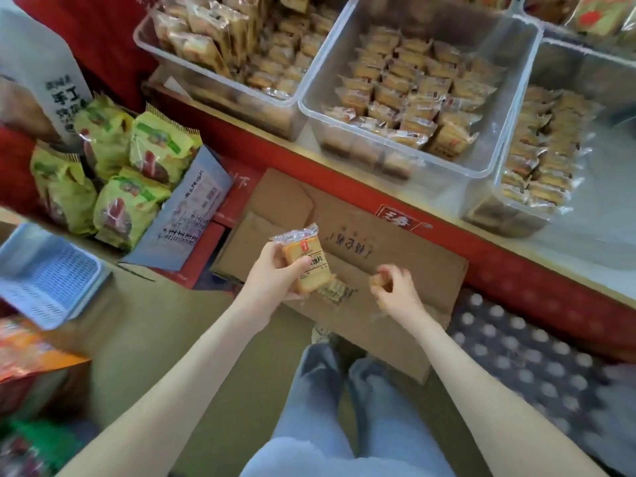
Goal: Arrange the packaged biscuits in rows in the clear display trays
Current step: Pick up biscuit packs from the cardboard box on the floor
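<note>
Over the cardboard box (395, 242) on the floor, well short of the shelf: one biscuit packet (304, 261), upright, sealed end up.

- Left hand (272, 277) grips it. The thumb lies across the front face, the other fingers wrap behind, and the packet sits well into the palm.
- A second wrapper (332, 292) shows just below it. Can't tell if that one is held or lying in the box.
- Right hand (395, 290) is beside it, apart from the packet, with fingers curled in. It's blurred and something tan sits at the fingertips, so I can't tell whether it holds anything.

Step, my read: picking stock from the box, placing not started.

Next: carry up and forward to the middle clear tray (464, 29). Its rows of packets (406, 91) stop short of the back wall. Match their orientation and set it down on edge without toppling neighbours.

The left tray (144, 32) and right tray (585, 74) already hold stock.
</note>
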A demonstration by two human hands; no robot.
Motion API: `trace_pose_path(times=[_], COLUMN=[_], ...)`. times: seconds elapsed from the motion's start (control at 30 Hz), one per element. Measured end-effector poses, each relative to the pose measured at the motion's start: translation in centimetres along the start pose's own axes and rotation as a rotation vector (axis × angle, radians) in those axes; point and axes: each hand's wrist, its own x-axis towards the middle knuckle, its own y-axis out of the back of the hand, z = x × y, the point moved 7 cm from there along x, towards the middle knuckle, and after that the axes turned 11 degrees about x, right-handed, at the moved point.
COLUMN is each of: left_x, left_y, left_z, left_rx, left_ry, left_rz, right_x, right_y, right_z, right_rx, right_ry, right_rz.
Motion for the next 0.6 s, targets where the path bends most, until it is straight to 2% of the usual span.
trace_pose_path(times=[0.13, 0.23, 0.3, 0.4, 0.43, 0.53, 0.6], left_x=[1.4, 1.8, 1.8, 1.3, 1.1, -0.1, -1.0], left_y=[-0.9, -2.6, -4.3, -7.8, -9.1, -13.3, -16.0], left_z=[-3.0, -2.3, -0.6, 3.2, 4.6, 9.0, 11.7], left_rx=[0.030, 0.094, 0.153, 0.255, 0.294, 0.364, 0.360], left_ry=[0.111, 0.080, 0.018, -0.080, -0.117, -0.226, -0.274], left_rz=[-0.016, -0.086, -0.161, -0.298, -0.352, -0.504, -0.584], right_x=[1.5, 1.5, 0.4, -2.7, -3.3, -4.3, -5.1], right_y=[-2.7, -2.4, -0.7, 2.8, 4.4, 10.2, 13.3], right_z=[4.3, 2.9, 0.0, -5.5, -6.6, -8.0, -8.5], right_rx=[-0.069, -0.096, 0.148, 0.691, 0.750, 0.851, 1.000], right_ry=[-0.082, -0.028, 0.030, 0.140, 0.162, 0.148, 0.136], right_rz=[-0.073, -0.033, -0.013, -0.157, -0.160, -0.019, -0.027])
